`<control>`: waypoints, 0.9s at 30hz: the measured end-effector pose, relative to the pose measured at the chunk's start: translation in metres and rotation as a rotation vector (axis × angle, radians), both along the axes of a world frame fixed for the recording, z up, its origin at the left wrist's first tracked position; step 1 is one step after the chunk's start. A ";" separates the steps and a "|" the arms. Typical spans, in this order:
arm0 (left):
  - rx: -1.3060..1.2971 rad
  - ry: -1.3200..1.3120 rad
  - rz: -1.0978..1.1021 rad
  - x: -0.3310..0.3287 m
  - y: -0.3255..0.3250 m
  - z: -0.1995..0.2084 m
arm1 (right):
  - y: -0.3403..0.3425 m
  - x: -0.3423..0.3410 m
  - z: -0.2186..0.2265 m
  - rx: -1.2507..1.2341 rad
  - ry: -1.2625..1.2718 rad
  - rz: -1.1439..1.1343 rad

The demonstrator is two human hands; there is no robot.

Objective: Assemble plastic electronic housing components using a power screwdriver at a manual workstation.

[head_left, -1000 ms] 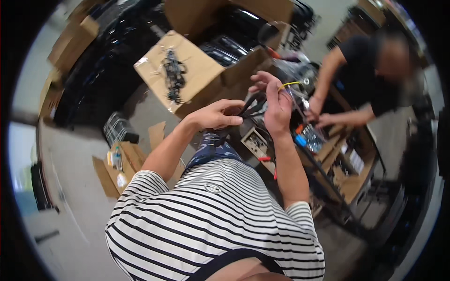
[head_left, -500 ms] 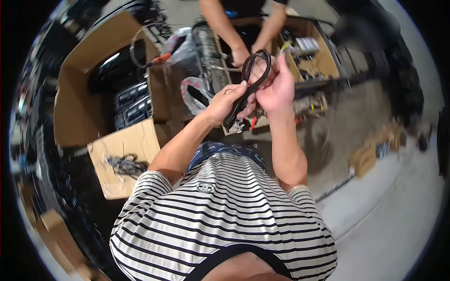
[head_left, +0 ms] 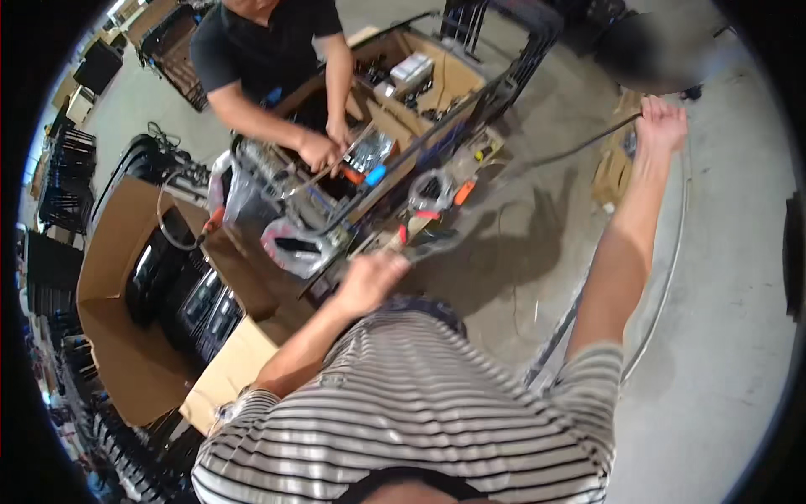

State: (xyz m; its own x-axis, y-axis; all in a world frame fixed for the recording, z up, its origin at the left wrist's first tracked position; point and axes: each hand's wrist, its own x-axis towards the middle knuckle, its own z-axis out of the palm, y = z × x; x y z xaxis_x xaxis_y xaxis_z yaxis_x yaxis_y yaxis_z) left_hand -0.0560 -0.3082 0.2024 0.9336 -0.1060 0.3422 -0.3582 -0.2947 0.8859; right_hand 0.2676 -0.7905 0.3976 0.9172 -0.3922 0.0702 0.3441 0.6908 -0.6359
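Out to the far right, my right hand (head_left: 662,126) is closed around one end of a black cable (head_left: 588,144). From there the cable stretches left and blurs away over the floor. Close to my waist, my left hand (head_left: 374,279) is smeared by motion with its fingers curled. A faint blurred streak of cable runs out beside those fingers, so it appears to grip the other part. Just beyond the left hand are red and orange handled pieces and a coil of clear-wrapped cable (head_left: 432,191) along a cart's edge.
A person in a dark shirt (head_left: 273,50) works across the cart, both hands over a cardboard box (head_left: 457,71) of small parts. At left stands an open carton (head_left: 122,353) with black devices. Clear plastic bags (head_left: 294,245) lie between them. A small cardboard box (head_left: 611,172) sits on the floor.
My right hand has swung far out to the right, drawing the looped cable out long. My left hand has dropped toward my waist. The view has turned, showing more of the other person.
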 end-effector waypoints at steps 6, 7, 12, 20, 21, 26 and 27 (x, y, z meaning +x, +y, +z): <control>-0.019 0.647 -0.424 0.106 -0.023 0.041 | 0.067 -0.075 0.045 -0.173 -0.498 0.433; 0.071 0.436 -0.446 0.108 -0.031 0.030 | 0.082 -0.076 0.043 -0.151 -0.498 0.455; 0.474 -0.322 -0.569 0.076 -0.070 -0.023 | 0.147 -0.151 -0.014 -0.247 -0.071 0.583; -0.064 0.277 0.127 0.079 -0.093 0.150 | 0.182 -0.236 -0.110 -0.736 -0.042 0.963; -0.059 0.280 0.152 0.075 -0.090 0.164 | 0.184 -0.238 -0.111 -0.727 -0.050 0.987; 0.105 0.441 -0.174 0.043 -0.091 0.171 | 0.176 -0.249 -0.118 -0.846 -0.274 1.087; -0.092 0.439 -0.246 0.043 -0.095 0.160 | 0.173 -0.246 -0.119 -0.820 -0.286 1.143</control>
State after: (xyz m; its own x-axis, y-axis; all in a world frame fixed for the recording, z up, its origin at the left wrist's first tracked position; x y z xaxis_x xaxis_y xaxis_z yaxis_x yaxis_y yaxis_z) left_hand -0.0129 -0.4036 0.3625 0.9427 -0.3284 -0.0587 0.0048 -0.1626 0.9867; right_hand 0.0218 -0.6178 0.2791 0.6121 0.7775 0.1445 0.0426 0.1501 -0.9878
